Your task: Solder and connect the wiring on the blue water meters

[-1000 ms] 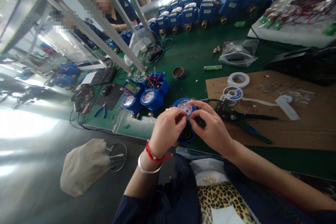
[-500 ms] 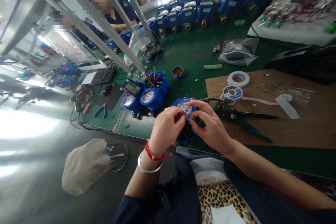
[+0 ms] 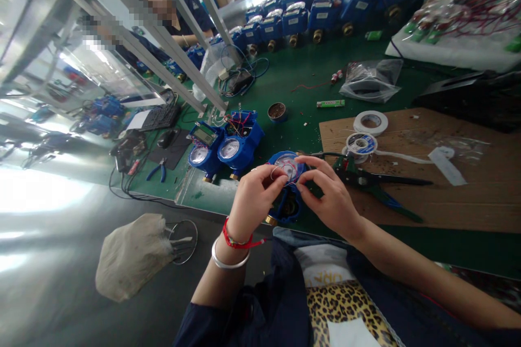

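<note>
Thin red and pale wires loop between my two hands, above the round dial of a blue water meter. The meter lies near the bench's front edge, its lower housing open and dark inside. With finger and thumb pinched, my left hand grips the wires from the left. My right hand pinches a wire end at the right of the dial, its other fingers curled loosely. Fingers hide part of the wires. Left of my hands stand two more meters, one with a display, the other with its wired housing open.
On cardboard to the right lie green-handled wire strippers, a solder spool and a tape roll. A small round tin and a battery sit behind. Blue meters line the back; a person sits beyond the frame posts.
My hands have drawn slightly apart, the left shifting a little left and down. More of the wire loop and the dial now shows between them.
</note>
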